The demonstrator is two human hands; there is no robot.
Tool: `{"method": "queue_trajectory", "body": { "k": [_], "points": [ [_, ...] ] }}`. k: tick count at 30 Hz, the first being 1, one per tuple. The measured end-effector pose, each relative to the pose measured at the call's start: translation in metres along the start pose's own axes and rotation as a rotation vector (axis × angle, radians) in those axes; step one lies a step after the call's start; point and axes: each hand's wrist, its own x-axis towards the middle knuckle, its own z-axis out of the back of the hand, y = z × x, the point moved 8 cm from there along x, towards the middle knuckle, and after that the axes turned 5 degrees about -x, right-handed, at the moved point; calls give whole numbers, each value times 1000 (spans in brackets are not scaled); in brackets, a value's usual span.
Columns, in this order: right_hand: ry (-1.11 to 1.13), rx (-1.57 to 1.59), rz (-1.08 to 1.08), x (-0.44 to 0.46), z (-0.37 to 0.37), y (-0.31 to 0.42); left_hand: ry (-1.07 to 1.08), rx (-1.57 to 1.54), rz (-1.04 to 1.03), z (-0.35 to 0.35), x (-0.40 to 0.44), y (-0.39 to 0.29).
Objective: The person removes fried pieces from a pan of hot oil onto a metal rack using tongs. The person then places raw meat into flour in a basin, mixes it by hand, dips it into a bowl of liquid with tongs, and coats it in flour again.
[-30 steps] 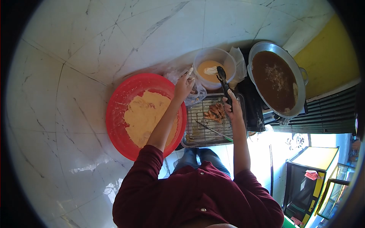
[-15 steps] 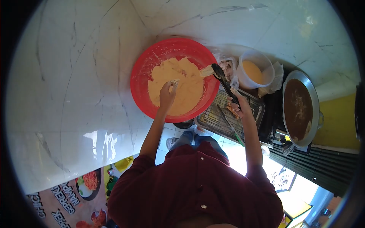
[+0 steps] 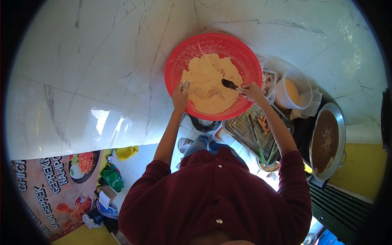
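A wide red bowl (image 3: 173,61) holds pale yellow flour (image 3: 232,71). Several coated pieces, apparently chicken (image 3: 214,94), lie partly bared in it. Over the bowl's left rim is my left hand (image 3: 180,98), its floury fingers curled together; whether they grip the rim or a small piece is hidden. My right hand (image 3: 253,92), at the right rim, is closed round black tongs (image 3: 229,84). The head of the tongs points left over the flour, with nothing seen in it.
Right of the bowl stand a bag of raw pieces (image 3: 267,81), a clear tub of yellow contents (image 3: 292,92) and a large pan of brown oil (image 3: 325,141). Nearer me is a wire-rack tray (image 3: 253,126) with fried bits and a green-tipped stick. A marbled wall (image 3: 102,61) encloses the left.
The pale piece at the tongs is gone from them, and more pieces show in the flour. My right hand came in over the bowl; my left moved to its left rim. The view shifted.
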Motion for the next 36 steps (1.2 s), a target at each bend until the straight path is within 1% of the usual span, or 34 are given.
{"method": "queue_trajectory", "body": {
  "k": [1,2,3,4,6,7,9,10,12,13,15,16,17,19,23,25,27,28,31,34,36],
  "points": [
    [3,-3,3,5,4,-2,-17,-50,22,1,1,2],
    [-71,-112,42,8,14,-1,-21,-48,23,2,0,3],
    [-144,-221,82,10,19,3,-60,-158,21,6,0,0],
    [-139,-222,85,2,21,16,-99,-266,19,11,-1,-1],
    [-184,-379,228,-16,28,52,-148,-287,4,16,-3,-3],
    [-179,-381,231,-18,22,58,-195,-310,-14,19,-3,-4],
    [-191,-295,478,-27,6,87,-228,-295,-28,22,-4,-4],
    [-181,-296,484,-22,-4,91,-255,-283,-46,25,-6,-4],
    [-110,-476,692,-20,-35,113,-256,-279,-44,27,-7,-3],
    [-103,-478,701,-18,-43,122,-248,-279,-47,26,-6,-4],
    [28,-711,588,-7,-71,126,-269,-274,-51,27,-7,-4],
    [23,-763,645,-8,-80,134,-255,-265,-38,26,-6,-2],
    [29,-765,654,-2,-86,137,-240,-255,-24,25,-6,1],
    [108,-949,703,8,-107,141,-254,-250,-9,26,-7,2],
    [148,-1009,752,18,-117,151,-230,-252,8,25,-6,4],
    [128,-1011,792,13,-115,160,-230,-255,6,24,-6,8],
    [112,-1011,754,7,-109,159,-254,-211,-24,26,-6,7],
    [87,-1009,715,5,-105,155,-257,-210,-17,27,-6,8],
    [120,-1034,663,-2,-103,132,-237,-213,11,25,-7,13],
    [73,-1007,698,-6,-106,111,-217,-201,27,23,-6,15],
    [80,-1026,701,-3,-114,100,-260,-242,-12,25,-6,11]
  ]
}}
